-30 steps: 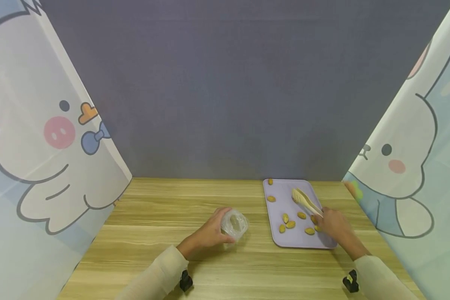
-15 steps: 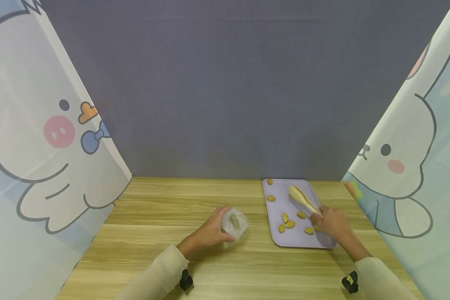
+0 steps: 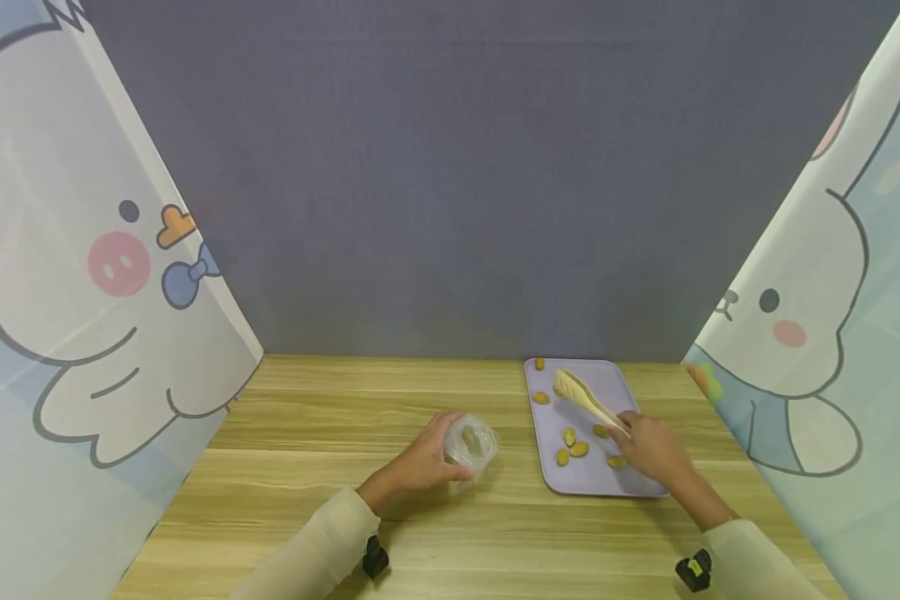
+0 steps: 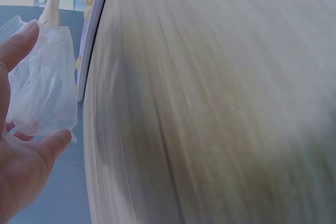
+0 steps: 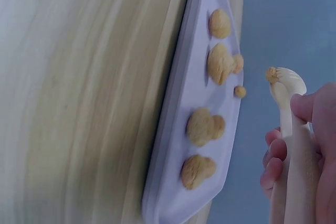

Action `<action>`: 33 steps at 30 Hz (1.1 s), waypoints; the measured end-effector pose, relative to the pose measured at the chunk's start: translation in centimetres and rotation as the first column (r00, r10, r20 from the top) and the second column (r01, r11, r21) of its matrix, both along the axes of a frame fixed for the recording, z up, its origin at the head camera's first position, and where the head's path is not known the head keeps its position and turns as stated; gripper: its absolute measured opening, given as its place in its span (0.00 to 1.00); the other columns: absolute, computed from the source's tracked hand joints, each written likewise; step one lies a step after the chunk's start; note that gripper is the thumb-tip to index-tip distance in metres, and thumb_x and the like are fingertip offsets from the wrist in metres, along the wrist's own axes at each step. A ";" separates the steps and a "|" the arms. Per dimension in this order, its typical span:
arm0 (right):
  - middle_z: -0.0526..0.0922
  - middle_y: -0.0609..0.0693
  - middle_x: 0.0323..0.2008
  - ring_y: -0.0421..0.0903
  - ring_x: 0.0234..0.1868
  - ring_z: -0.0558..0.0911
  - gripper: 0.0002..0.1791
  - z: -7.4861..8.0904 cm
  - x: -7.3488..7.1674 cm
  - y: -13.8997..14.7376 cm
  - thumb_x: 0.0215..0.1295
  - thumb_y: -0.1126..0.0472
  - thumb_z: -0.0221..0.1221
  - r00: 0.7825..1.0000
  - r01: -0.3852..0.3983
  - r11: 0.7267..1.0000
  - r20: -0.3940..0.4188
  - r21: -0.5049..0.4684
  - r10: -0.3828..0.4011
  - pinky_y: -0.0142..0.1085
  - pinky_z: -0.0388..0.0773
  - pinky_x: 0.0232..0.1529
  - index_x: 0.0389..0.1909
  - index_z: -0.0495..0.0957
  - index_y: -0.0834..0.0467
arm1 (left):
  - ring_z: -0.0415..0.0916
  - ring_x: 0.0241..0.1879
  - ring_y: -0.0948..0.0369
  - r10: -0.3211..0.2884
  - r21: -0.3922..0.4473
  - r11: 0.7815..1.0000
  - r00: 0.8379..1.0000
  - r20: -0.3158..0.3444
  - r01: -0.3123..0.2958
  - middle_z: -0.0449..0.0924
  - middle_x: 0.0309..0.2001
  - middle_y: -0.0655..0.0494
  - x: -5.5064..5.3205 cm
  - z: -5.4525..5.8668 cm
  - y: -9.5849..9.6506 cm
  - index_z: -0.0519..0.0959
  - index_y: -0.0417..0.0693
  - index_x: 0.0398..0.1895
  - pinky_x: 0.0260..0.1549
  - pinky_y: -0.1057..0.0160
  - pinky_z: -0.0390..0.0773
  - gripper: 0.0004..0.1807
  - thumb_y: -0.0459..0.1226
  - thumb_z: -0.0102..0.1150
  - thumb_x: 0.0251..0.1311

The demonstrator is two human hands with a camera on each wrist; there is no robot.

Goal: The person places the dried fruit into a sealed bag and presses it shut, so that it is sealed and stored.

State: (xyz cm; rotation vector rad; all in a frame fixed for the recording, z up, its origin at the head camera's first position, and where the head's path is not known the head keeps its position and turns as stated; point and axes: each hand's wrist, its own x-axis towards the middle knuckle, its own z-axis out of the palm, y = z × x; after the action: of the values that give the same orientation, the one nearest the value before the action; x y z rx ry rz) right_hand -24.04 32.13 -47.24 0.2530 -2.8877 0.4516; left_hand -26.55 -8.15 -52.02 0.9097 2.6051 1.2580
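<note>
Head view: left hand (image 3: 420,467) fingers cup crinkly clear bag (image 3: 471,444); right hand (image 3: 648,450) apparently pinches smooth cream tongs (image 3: 585,398).

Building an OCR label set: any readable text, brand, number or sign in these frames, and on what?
None: no words, numbers or brand marks show in any view.
The side panels carry only cartoon animal drawings, no lettering.
The tray, the tongs in the right hand and the clear bag in the left hand are plain.
The yellow spot on the right wrist mount is too small to read.
</note>
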 end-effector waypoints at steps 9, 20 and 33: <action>0.76 0.43 0.19 0.41 0.20 0.70 0.12 0.4 0.3 -2.0 0.68 0.56 0.64 0.995 -0.080 0.997 -0.064 0.000 0.080 0.38 0.68 0.23 0.41 0.83 0.63 | 0.67 0.68 0.46 0.015 -0.011 1.000 1.000 0.000 -0.015 0.60 0.74 0.42 0.0 0.0 0.1 0.55 0.41 0.78 0.62 0.43 0.72 0.58 0.50 0.79 0.50; 0.76 0.38 0.21 0.35 0.22 0.69 0.07 0.9 0.8 -4.7 0.67 0.58 0.66 0.981 -0.181 0.982 -0.080 -0.056 0.176 0.32 0.68 0.25 0.37 0.83 0.58 | 0.69 0.65 0.49 0.039 -0.006 0.999 0.999 0.006 -0.039 0.62 0.72 0.44 -0.2 0.2 0.2 0.56 0.44 0.78 0.60 0.46 0.74 0.56 0.50 0.78 0.51; 0.76 0.34 0.21 0.29 0.19 0.65 0.06 2.0 2.3 -7.8 0.68 0.56 0.65 0.951 -0.306 0.947 -0.075 -0.102 0.299 0.28 0.65 0.21 0.37 0.82 0.54 | 0.70 0.62 0.50 0.066 0.006 0.998 0.997 -0.039 -0.066 0.65 0.69 0.42 -0.4 0.5 0.3 0.59 0.39 0.76 0.57 0.49 0.75 0.55 0.47 0.79 0.49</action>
State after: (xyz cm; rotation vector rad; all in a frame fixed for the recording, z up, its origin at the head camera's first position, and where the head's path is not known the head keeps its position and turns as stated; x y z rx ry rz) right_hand -21.78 24.29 -45.26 0.6850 -2.7610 0.6441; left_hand -26.96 -7.88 -51.56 0.8648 2.6847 1.2744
